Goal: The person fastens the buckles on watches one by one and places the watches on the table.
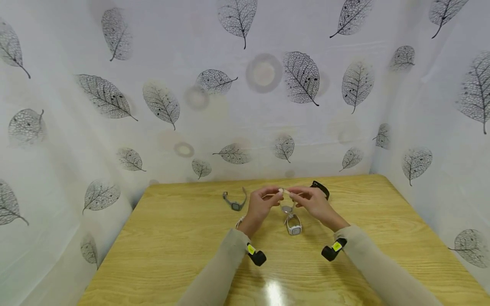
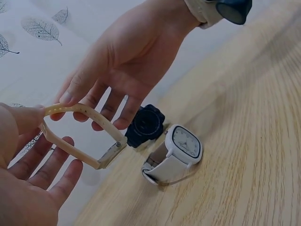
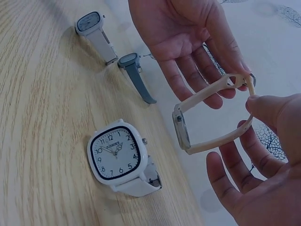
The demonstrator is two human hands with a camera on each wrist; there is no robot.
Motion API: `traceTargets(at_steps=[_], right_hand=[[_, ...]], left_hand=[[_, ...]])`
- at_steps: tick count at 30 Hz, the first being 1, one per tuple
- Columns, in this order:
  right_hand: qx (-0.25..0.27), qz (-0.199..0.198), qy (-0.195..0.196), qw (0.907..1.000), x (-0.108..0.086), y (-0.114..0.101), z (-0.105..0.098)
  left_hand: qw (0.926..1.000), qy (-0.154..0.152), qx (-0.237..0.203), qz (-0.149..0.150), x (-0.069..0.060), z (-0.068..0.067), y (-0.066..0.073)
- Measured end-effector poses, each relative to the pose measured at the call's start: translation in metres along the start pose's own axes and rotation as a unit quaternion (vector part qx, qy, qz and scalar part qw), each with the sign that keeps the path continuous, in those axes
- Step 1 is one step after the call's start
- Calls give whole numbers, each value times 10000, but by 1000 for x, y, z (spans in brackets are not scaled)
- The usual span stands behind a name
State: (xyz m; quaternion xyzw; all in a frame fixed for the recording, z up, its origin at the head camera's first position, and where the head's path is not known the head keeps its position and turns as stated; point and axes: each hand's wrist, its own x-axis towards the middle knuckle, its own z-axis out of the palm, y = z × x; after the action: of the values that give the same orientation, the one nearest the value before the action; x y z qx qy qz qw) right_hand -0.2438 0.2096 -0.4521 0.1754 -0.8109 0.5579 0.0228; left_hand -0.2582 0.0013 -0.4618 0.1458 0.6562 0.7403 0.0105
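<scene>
A cream-strapped watch (image 1: 287, 209) (image 2: 86, 155) (image 3: 214, 142) hangs in a loop between both hands, its case lowest in the head view. The left hand (image 1: 261, 207) (image 2: 23, 165) (image 3: 193, 42) pinches the buckle end of the strap between thumb and finger. The right hand (image 1: 314, 205) (image 2: 131, 61) (image 3: 263, 165) pinches the other strap end close beside it. Below them a white watch (image 1: 294, 230) (image 2: 171, 157) (image 3: 117, 155) stands on the table, its strap looped.
A grey watch (image 1: 235, 206) (image 3: 136, 80) lies behind the left hand, and a black watch (image 1: 320, 189) (image 2: 145, 126) behind the right. Another white watch (image 1: 240, 221) (image 3: 96, 35) is partly hidden by the left wrist. The wooden table (image 1: 172, 246) meets a leaf-patterned curtain (image 1: 245, 119).
</scene>
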Motion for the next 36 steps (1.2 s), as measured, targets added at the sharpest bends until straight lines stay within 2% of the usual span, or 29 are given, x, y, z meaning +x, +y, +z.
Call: traceTargets(at_steps=[7,17,25,36], right_hand=[[-118,130,-111,9998,1,0,4],[-33,146,-155,9998,-1,-1,5],[-44,51,-205,9998,-2,-1,4],[459,133,-594,9971,-6,8,4]], left_hand=[[9997,-173,118,-104,-3,-1,1],[9998,-138,64,-110,-5,-1,4],[9994,-141,-320,-45,-2,-2,2],[9988,-256,-416,40,-1,-6,7]])
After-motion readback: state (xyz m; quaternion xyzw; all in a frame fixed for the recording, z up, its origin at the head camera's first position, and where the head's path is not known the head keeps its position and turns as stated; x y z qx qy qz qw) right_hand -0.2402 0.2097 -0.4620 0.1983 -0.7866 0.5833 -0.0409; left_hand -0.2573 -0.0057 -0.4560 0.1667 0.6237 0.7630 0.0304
